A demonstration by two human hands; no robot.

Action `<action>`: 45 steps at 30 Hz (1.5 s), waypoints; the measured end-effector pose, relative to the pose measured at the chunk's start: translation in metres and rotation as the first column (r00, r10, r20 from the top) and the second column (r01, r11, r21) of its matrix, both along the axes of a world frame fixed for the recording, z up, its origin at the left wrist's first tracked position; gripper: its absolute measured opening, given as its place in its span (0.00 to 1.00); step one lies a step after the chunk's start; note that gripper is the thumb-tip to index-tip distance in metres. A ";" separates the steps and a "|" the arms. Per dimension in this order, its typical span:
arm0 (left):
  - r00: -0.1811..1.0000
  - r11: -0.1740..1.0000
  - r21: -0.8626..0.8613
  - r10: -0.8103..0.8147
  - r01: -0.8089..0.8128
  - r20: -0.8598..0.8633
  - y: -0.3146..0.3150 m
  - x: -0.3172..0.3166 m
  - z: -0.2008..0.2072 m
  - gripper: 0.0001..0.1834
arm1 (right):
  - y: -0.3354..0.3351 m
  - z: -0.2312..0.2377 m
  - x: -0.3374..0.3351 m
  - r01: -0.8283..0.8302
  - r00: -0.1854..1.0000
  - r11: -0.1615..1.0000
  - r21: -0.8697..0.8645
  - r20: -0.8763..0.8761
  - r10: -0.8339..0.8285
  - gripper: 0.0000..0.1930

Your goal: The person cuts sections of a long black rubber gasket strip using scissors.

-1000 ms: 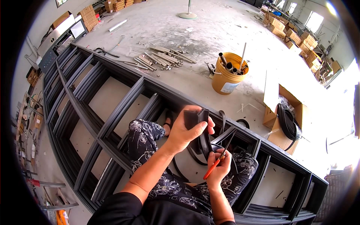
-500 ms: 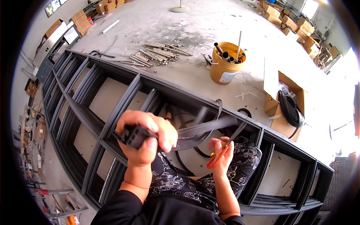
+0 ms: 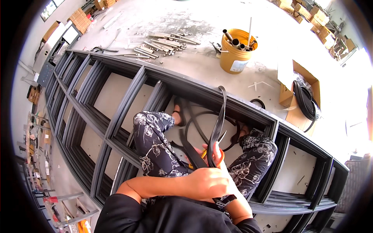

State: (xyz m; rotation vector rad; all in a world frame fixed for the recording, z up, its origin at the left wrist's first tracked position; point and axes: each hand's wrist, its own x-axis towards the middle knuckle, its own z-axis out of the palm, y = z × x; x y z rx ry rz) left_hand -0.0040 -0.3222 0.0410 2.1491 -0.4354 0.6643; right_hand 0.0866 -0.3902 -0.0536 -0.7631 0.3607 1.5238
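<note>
My left hand (image 3: 210,182) is closed in a fist, its forearm crossing in front of my body. It grips black rubber strips (image 3: 218,120), whose cut-looking ends (image 3: 225,200) stick out beneath the fist. One long strip rises from the hand, bends over the near side of the dark frame's top rail and hangs there. Just beyond the fist, my right hand (image 3: 221,161) holds scissors with orange and yellow handles (image 3: 203,154); a blade tip shows beside the strip. Strips partly hide this hand and the scissors. Other strip lengths curl on the floor between my feet.
Stacked dark grey metal frames (image 3: 112,120) surround my legs on both sides. Beyond them stand a yellow bucket (image 3: 235,62) of metal tubes and an open cardboard box (image 3: 287,95) with a coiled black strip (image 3: 305,101). Metal bars (image 3: 163,44) lie on the floor.
My left hand has come down and to the right with the black strips, from raised at left to beside my right hand. The right hand with the scissors has shifted slightly left.
</note>
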 end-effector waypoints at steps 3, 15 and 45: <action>1.000 0.999 -0.042 -0.014 0.015 0.026 -0.008 0.003 -0.005 0.11 | -0.004 -0.018 0.014 -0.098 0.992 0.990 0.097 -0.067 0.104 0.27; 0.985 0.949 -0.265 -0.174 0.170 0.007 -0.042 0.010 -0.020 0.13 | -0.023 -0.070 0.041 0.035 0.990 0.991 -0.128 0.140 -0.017 0.17; 0.878 0.401 -0.904 0.474 -0.149 0.066 0.081 -0.067 0.040 0.12 | 0.074 -0.143 0.165 0.585 0.805 0.808 -0.065 -0.072 -0.589 0.11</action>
